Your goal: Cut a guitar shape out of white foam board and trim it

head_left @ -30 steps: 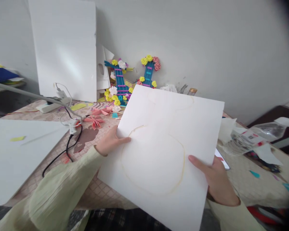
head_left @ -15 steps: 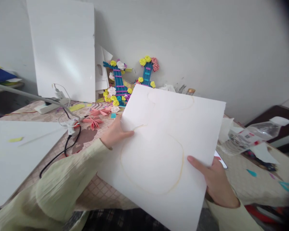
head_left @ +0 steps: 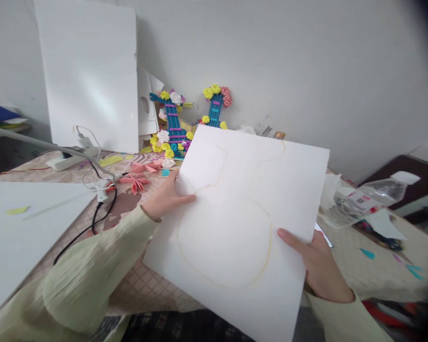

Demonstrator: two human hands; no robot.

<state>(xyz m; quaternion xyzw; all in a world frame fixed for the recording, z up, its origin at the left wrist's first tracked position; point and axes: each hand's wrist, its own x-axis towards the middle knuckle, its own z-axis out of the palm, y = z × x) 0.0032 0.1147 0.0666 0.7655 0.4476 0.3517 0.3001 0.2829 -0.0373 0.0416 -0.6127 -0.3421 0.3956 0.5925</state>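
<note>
Both hands hold up a large white board (head_left: 231, 242), tilted above the near edge of the table. A faint yellowish outline with a round body and a narrower neck is drawn on it. My left hand (head_left: 169, 197) grips the board's left edge, thumb on the front face and fingers hidden behind. Lower on the opposite edge, my right hand (head_left: 317, 259) is closed round the board, its thumb lying on the front. Behind the board stand two blue guitar-shaped crafts (head_left: 173, 118) trimmed with yellow, white and pink paper flowers; the board covers part of the right one.
A plastic bottle (head_left: 371, 199) lies tilted at the right, near a phone (head_left: 324, 235) partly behind the board. Pink folded paper pieces (head_left: 135, 182), a power strip (head_left: 73, 159) and cables are at the left. Another white board (head_left: 89, 76) leans on the wall.
The view has shifted slightly, so the background sits a little further left. The drawn neck outline on the board shows more clearly. Both hands keep their hold on the board.
</note>
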